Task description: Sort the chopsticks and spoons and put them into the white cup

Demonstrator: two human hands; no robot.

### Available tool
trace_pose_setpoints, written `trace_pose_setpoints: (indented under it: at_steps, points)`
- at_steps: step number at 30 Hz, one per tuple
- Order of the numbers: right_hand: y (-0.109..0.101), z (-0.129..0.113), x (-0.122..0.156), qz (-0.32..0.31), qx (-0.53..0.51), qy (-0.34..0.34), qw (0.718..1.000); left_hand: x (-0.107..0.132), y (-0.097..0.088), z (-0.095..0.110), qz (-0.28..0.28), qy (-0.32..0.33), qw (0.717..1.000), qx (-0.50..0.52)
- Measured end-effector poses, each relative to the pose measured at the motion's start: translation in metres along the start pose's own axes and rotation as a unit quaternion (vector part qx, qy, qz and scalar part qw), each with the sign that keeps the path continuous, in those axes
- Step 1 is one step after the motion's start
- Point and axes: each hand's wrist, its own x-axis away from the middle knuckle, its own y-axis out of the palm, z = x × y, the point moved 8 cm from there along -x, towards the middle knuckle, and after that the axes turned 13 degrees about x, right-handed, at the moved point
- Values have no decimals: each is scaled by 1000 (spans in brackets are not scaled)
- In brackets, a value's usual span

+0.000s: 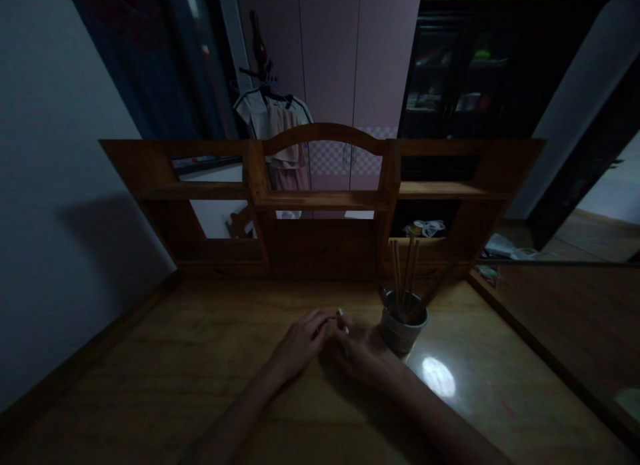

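The fingertips of both hands are meeting over a small pale object [341, 316], and it is showing as a short, whitish, slim piece sticking up between them; the room is too dim to tell what it is. The right hand [361, 350] is curling its fingers around the lower part of this piece, pinching it. The left hand [301, 342] is reaching in from the left with fingers loosely bent, their tips touching or nearly touching the piece; whether it is gripping cannot be told. Both hands are resting low on the wooden desk [200, 372], near the middle of its top.

Just to the right of the right hand, a round pale cup [403, 328] is standing upright, holding several pencils [406, 268] that are leaning slightly. A bright reflection [439, 376] is lying on the desk nearer than the cup. Farther back, a wooden shelf unit [320, 198] is rising across the desk's far edge.
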Motion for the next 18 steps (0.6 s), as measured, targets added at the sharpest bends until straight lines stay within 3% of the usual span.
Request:
trace_pose_setpoints:
  at_steps: [10, 14, 18]
  points:
    - [-3, -1, 0, -12, -150, 42, 988, -1, -2, -10, 14, -12, 1000, -23]
    - [-11, 1, 1, 8, -246, 42, 968, -2, 1, -9, -10, -5, 1000, -9]
    - [-5, 3, 2, -8, -298, 62, 952, -1, 4, -9, -37, 6, 999, 0]
